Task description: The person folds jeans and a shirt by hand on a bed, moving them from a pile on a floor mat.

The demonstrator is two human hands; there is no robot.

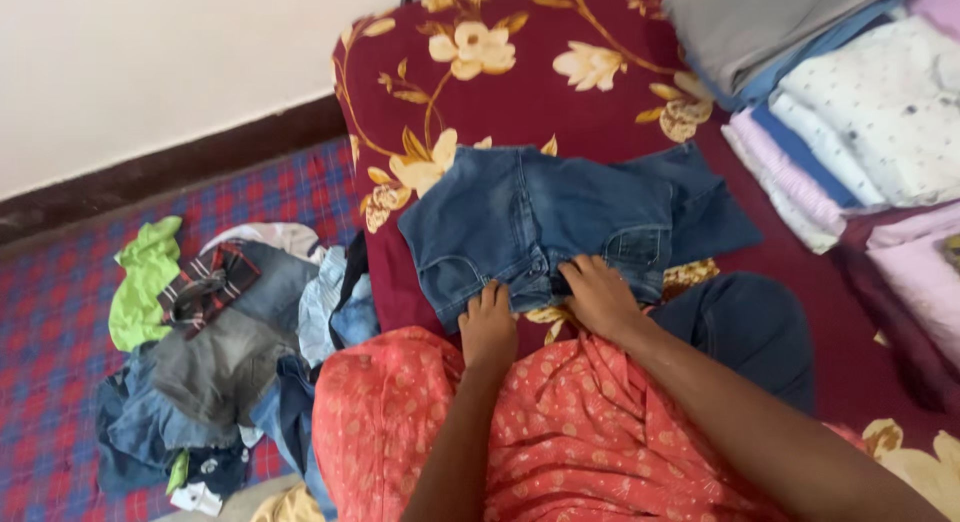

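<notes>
A pair of blue denim jeans (pixel 560 217) lies partly folded on a maroon bedspread with cream flowers (pixel 520 72). My left hand (pixel 487 327) rests at the near edge of the jeans by a pocket, fingers curled on the denim. My right hand (pixel 598 294) presses on the waistband area beside it, fingers gripping the fabric. My lap, covered in orange-red patterned cloth (pixel 520 432), is just below both hands.
Stacks of folded clothes (pixel 850 112) in white, lilac, blue and grey lie at the upper right on the bed. A heap of unfolded clothes (pixel 220 332), with a green piece, lies on the red-blue checked floor mat (pixel 60 312) at left. A cream wall stands behind.
</notes>
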